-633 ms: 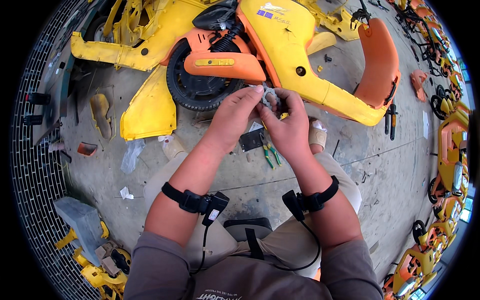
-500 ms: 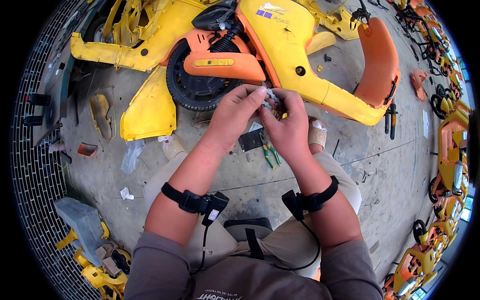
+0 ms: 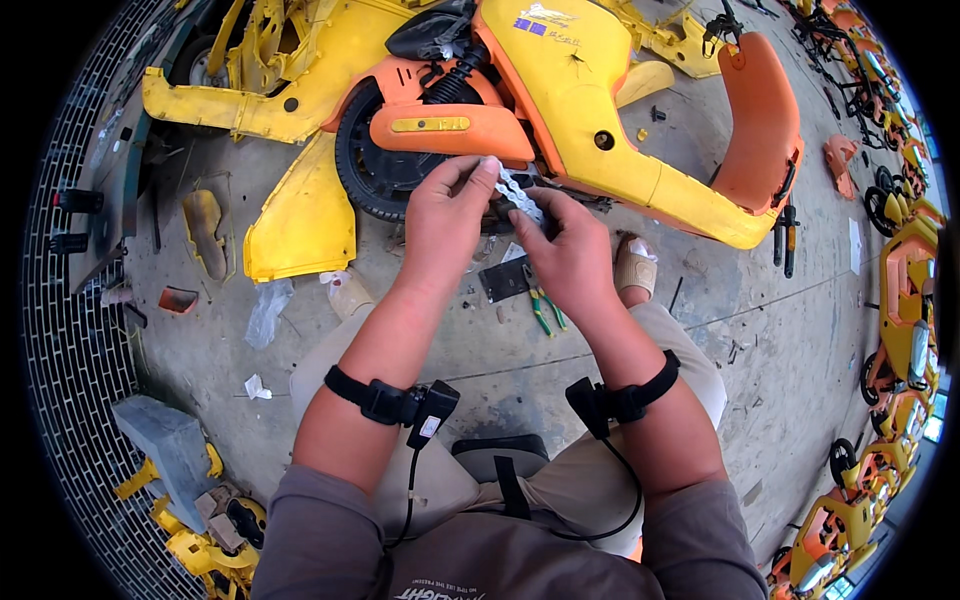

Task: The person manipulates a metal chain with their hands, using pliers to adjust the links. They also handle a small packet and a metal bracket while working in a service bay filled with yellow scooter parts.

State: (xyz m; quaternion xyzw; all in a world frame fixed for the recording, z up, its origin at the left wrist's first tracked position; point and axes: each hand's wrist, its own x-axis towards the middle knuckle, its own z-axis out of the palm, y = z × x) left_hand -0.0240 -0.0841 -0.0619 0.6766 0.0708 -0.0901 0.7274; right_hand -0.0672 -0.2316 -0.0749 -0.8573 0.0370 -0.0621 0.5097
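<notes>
Scooter: we see a yellow and orange scooter (image 3: 600, 120) lying on its side across the top of the view, its rear wheel (image 3: 375, 170) just above our hands.
Floor: the concrete floor (image 3: 800, 330) carries everything here, with loose yellow body panels (image 3: 300, 215) to the left.
Left hand: our left hand (image 3: 445, 215) is raised in front of the wheel, fingers pinched together on the upper-left end of a small silvery strip.
Right hand: our right hand (image 3: 570, 250) sits just beside the left, its thumb and fingers closed on the lower-right part of the same strip.
Small silvery strip: the small silvery strip (image 3: 518, 190) is held between both hands at the centre of the view; its long axis runs on a slant, from upper left near the left fingertips down to the right. What it is, we cannot tell.
Pliers: green-handled pliers (image 3: 543, 308) lie on the floor below the right hand, handles pointing toward us, beside a dark flat plate (image 3: 503, 280).
</notes>
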